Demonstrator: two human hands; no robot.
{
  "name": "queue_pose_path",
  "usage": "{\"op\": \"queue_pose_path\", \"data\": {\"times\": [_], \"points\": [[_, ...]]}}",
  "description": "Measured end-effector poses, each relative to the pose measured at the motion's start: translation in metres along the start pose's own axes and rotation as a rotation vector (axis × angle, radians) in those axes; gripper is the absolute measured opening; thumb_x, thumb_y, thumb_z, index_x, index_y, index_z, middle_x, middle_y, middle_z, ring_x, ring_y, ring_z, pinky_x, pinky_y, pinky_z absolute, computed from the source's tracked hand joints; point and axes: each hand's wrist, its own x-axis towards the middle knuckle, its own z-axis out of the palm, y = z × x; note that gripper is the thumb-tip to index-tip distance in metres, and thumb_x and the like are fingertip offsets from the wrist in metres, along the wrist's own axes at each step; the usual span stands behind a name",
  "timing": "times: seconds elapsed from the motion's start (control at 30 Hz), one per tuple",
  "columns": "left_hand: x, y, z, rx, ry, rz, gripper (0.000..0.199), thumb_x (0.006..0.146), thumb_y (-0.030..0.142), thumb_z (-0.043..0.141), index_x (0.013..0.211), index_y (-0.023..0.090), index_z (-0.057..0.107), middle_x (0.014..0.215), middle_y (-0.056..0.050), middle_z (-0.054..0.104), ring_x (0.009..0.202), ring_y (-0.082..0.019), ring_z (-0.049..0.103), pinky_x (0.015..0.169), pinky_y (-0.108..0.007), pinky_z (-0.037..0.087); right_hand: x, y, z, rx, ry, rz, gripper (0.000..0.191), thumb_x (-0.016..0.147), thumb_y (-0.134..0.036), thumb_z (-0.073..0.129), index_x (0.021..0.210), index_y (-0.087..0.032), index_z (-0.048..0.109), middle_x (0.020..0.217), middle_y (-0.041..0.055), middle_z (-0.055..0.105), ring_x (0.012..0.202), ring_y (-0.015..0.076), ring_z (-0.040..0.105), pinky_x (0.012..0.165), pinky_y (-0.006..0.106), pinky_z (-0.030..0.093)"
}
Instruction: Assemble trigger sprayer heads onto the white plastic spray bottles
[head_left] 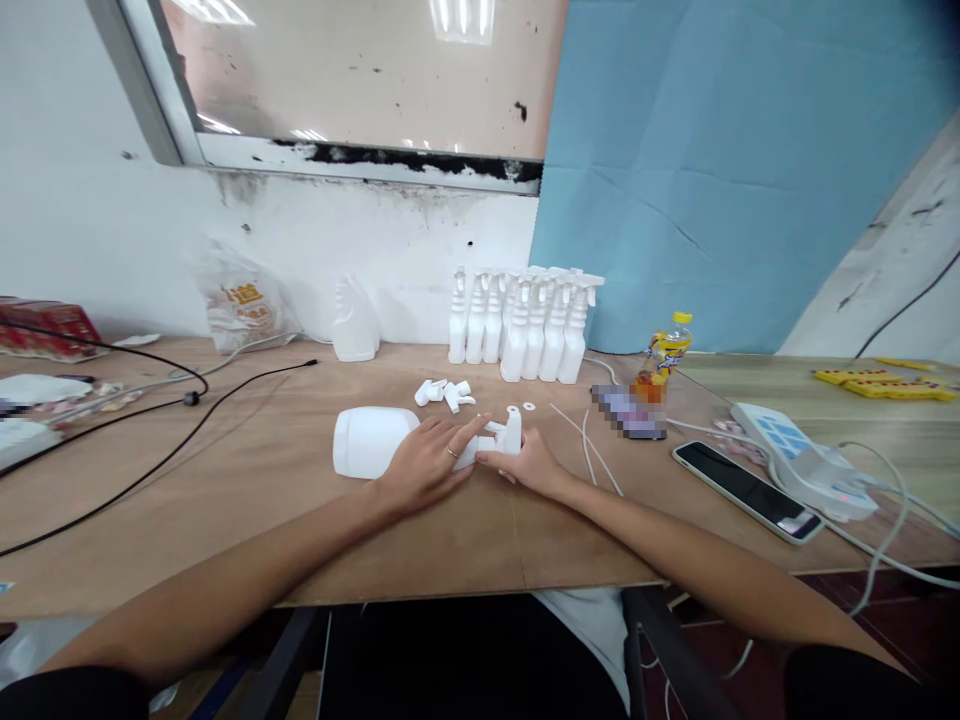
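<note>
A white bottle [371,441] lies on its side on the brown table, its base toward the left. My left hand [431,458] is wrapped over the bottle's neck end, a ring on one finger. At the neck, my right hand [529,462] grips a white spray head [511,432], which points away from me. Just beyond my hands lie loose white spray heads [444,393] and a small white ring [529,406]. Thin white tubes [592,450] rest to the right of my right hand.
Several white spray bottles [532,325] stand upright by the wall, and a bottle without a spray head [354,320] stands left of them. To the right are a drink bottle [666,355], a phone [746,490] and a power strip [802,460]. Black cables [191,430] cross the left side.
</note>
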Motion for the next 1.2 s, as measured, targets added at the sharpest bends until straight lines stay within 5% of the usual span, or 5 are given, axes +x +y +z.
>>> {"op": "queue_pose_path", "data": {"times": [0.27,0.43,0.77,1.0,1.2], "points": [[0.001,-0.005,0.004,0.071,-0.068,-0.055,0.079,0.088,0.026,0.057,0.154,0.01,0.017,0.113,-0.014,0.07,0.096,-0.029,0.068,0.079,-0.041,0.049,0.005,0.009,0.004,0.054,-0.048,0.043,0.037,0.068,-0.051,0.081,0.071,-0.018,0.064,0.051,-0.0035,0.054,0.047,0.011,0.044,0.045,0.026,0.031],[-0.001,-0.007,0.005,0.067,-0.077,-0.074,0.038,0.084,0.026,0.061,0.12,0.016,0.053,0.098,-0.011,0.073,0.089,-0.027,0.069,0.078,-0.041,0.049,0.003,0.008,0.005,0.051,-0.143,-0.006,0.034,0.073,-0.048,0.079,0.087,-0.018,0.068,0.049,-0.0058,0.052,0.044,0.0103,0.041,0.045,0.025,0.029],[0.0,-0.004,0.005,0.049,-0.049,-0.065,0.022,0.089,0.03,0.06,0.107,0.018,0.06,0.088,-0.007,0.071,0.081,-0.024,0.067,0.074,-0.038,0.045,0.001,0.003,0.007,-0.027,-0.116,-0.133,0.038,0.071,-0.045,0.079,0.093,-0.016,0.069,0.074,0.0003,0.065,0.065,0.0143,0.055,0.06,0.027,0.043],[0.014,-0.012,-0.029,0.126,-0.086,-0.138,0.083,0.089,0.05,0.062,0.155,0.019,0.022,0.13,-0.014,0.062,0.115,-0.031,0.058,0.103,-0.047,0.035,0.01,-0.007,-0.014,0.094,0.024,-0.069,0.035,0.074,-0.047,0.078,0.071,-0.017,0.06,0.052,-0.0039,0.053,0.049,0.0106,0.044,0.049,0.025,0.034],[0.01,-0.033,-0.04,0.171,-0.157,-0.311,0.093,0.077,0.063,0.071,0.152,0.025,0.031,0.139,-0.014,0.056,0.121,-0.037,0.053,0.103,-0.053,0.034,0.031,-0.024,-0.055,0.38,0.261,-0.266,0.033,0.078,-0.043,0.077,0.071,-0.018,0.056,0.057,-0.0041,0.054,0.045,0.0081,0.045,0.046,0.024,0.035]]}}
